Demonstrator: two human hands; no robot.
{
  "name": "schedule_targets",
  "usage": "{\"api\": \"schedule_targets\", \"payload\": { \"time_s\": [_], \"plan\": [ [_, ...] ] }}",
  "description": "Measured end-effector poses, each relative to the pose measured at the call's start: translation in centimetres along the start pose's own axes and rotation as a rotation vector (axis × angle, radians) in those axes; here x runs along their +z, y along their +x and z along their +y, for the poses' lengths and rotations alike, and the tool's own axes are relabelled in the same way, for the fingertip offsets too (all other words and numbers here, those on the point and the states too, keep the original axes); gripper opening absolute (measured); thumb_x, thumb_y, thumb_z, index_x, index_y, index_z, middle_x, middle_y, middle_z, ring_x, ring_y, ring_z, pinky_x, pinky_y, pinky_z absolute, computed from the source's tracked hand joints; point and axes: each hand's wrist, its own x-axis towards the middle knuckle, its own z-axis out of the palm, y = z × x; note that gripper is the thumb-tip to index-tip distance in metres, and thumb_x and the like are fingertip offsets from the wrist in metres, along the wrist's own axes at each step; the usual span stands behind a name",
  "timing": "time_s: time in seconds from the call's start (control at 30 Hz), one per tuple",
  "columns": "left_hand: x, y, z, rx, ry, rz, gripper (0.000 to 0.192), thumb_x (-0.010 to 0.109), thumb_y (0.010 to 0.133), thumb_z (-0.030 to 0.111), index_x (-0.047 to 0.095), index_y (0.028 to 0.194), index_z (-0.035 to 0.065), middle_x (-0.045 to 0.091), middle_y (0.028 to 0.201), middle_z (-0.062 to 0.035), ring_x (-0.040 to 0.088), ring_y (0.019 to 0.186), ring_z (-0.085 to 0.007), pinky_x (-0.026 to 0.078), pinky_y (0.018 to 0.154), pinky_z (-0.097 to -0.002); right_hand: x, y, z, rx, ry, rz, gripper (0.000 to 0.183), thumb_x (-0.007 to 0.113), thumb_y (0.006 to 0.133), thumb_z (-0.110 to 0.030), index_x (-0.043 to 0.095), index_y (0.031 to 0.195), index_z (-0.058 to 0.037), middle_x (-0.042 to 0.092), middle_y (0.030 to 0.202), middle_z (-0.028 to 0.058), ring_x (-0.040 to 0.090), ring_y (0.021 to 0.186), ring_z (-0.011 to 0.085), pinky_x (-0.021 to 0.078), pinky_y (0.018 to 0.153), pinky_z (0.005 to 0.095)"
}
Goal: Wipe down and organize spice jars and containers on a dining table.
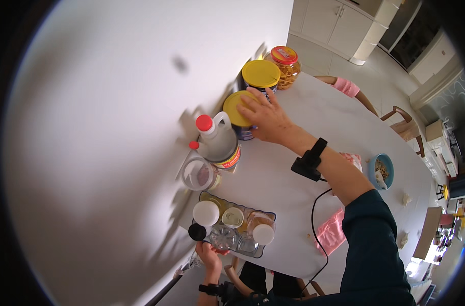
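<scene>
My right hand (269, 118) reaches over a dark can with a yellow lid (236, 109), its fingers spread on the lid and the thumb against the can's side. Behind that stands a second yellow-lidded can (261, 73), close to my fingertips. Beside the nearer can is a white-handled jug with red caps (219, 143). My left hand (209, 256) is at the near edge of a clear plastic tray (269, 215); a small red thing shows by its fingers, and its grip is partly hidden. In the tray stand several jars and bottles, among them a white-lidded jar (205, 213).
A red-lidded jar of food (286, 67) stands at the far end by the wall (121, 114). An open clear tub (197, 174) sits beside the jug. On the table are a pink cloth (332, 233), a black cable (312, 218) and a blue bowl (373, 168).
</scene>
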Motion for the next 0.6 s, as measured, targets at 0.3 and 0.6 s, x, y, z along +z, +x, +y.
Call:
{"api": "schedule_targets", "payload": {
  "time_s": [0.3, 0.6],
  "plan": [
    [-0.1, 0.3, -0.2, -0.010, 0.017, -0.013, 0.021, 0.040, 0.078, 0.014, 0.047, 0.093, 0.0005, 0.060, 0.070, -0.0151, 0.055, 0.040, -0.0287, 0.049, 0.033, -0.0370, -2.8, -0.2, -0.9, 0.067, -0.064, -0.070, 0.058, 0.067, 0.072, -0.006, 0.050, 0.127, -0.0116, 0.041, 0.139, 0.0137, 0.027, 0.136, 0.0326, 0.0261, 0.108, 0.0545],
    [0.6, -0.1, 0.6, -0.001, 0.002, -0.017, 0.020, 0.040, 0.084, 0.014, 0.051, 0.090, -0.0014, 0.060, 0.062, -0.0125, 0.059, 0.041, -0.0263, 0.047, 0.034, -0.0307, -4.8, 3.5, -4.1, 0.014, 0.741, 0.040, 0.041, 0.061, 0.079, -0.004, 0.053, 0.119, -0.0004, 0.063, 0.101, 0.0207, 0.061, 0.092, 0.0381, 0.0492, 0.081, 0.0408]
  ]
}}
